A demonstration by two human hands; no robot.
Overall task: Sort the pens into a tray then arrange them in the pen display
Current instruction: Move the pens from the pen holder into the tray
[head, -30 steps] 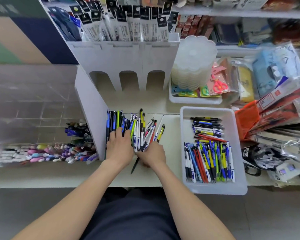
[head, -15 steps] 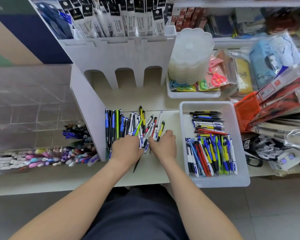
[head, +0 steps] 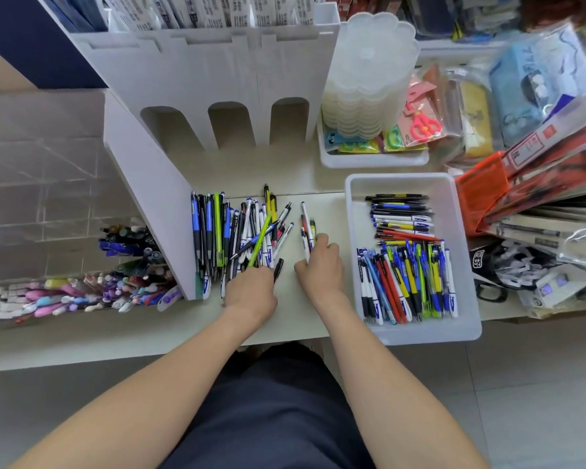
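Left hand: fingertips on the near ends of the loose pile of mixed plastic pens; whether it grips any, cannot tell.
Right hand: fingers curled round a small bunch of white, red and yellow pens, just right of the pile.
White rectangular plastic tray: right of both hands, holding sorted pens.

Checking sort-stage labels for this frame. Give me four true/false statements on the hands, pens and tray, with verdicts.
1. The right hand grips a few pens apart from the loose pile. True.
2. The white tray is empty. False: it holds pens in two groups.
3. The left hand touches the pile's near end. True.
4. The pink scissors lie in the pen tray. False: they sit beyond it, beside the stacked clear containers.
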